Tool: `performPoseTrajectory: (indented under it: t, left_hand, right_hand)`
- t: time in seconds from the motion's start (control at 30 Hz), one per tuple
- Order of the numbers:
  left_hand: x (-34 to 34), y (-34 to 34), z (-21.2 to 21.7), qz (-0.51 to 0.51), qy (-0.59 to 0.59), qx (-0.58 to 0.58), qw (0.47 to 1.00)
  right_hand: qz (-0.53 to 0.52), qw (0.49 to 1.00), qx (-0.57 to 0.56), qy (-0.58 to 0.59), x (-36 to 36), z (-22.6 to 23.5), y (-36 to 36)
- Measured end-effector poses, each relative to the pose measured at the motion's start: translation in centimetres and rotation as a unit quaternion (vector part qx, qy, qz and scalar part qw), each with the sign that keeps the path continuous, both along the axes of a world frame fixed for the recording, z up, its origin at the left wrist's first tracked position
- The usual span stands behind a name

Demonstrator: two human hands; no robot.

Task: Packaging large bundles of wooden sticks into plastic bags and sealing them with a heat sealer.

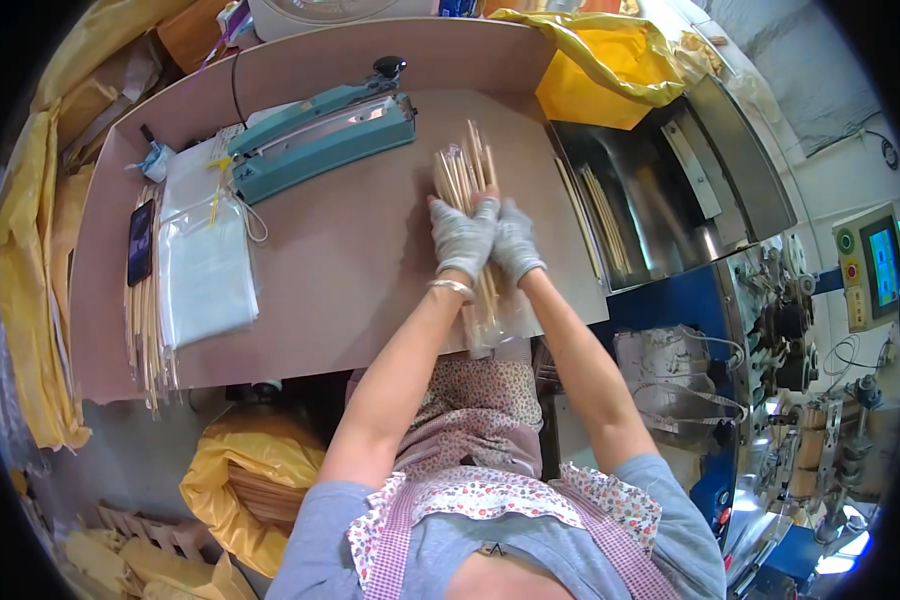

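Grey knit work gloves on both the left hand (pixel 462 238) and right hand (pixel 515 243), a thin silver bangle (pixel 452 288) at the left wrist, short-sleeved grey-blue tee, plus a floral apron (pixel 470 440) with pink gingham trim.

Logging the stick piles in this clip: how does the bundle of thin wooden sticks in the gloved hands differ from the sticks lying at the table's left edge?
The bundle of thin wooden sticks is gripped by the left hand and right hand, partly inside a clear plastic sleeve. The loose wooden sticks at the left edge lie untouched and unwrapped, partly under a black phone and a stack of clear bags. Both piles are pale, thin and point away from the person.
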State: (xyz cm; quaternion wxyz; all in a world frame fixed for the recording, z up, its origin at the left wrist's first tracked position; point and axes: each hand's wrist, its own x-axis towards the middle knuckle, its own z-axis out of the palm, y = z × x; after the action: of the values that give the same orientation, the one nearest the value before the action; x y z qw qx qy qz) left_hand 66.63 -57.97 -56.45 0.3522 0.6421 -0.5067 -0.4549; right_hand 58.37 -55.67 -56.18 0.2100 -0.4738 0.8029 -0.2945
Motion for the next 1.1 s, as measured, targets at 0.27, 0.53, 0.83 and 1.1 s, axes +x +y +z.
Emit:
performPoseTrajectory:
  t: [0.27, 0.53, 0.83, 1.1]
  left_hand:
    - [8.8, 5.5, 1.0, -0.055, 0.266, -0.127, 0.954]
    - [10.6, 6.7, 11.7, -0.232, 0.36, -0.399, 0.811]
    - [14.3, 5.6, 8.9, -0.373, 0.163, -0.256, 0.877]
    - [15.4, 17.3, 6.6, -0.333, 0.012, 0.06, 0.941]
  right_hand:
    - [0.127, 0.909, -0.06, -0.392, 5.7, 3.9, 4.1]
    - [0.285, 0.82, -0.306, -0.392, 4.4, 12.6, 8.4]
    - [0.268, 0.874, -0.275, -0.297, 9.4, 14.5, 8.4]
    - [0.233, 0.831, -0.001, -0.505, 8.7, 11.4, 12.8]
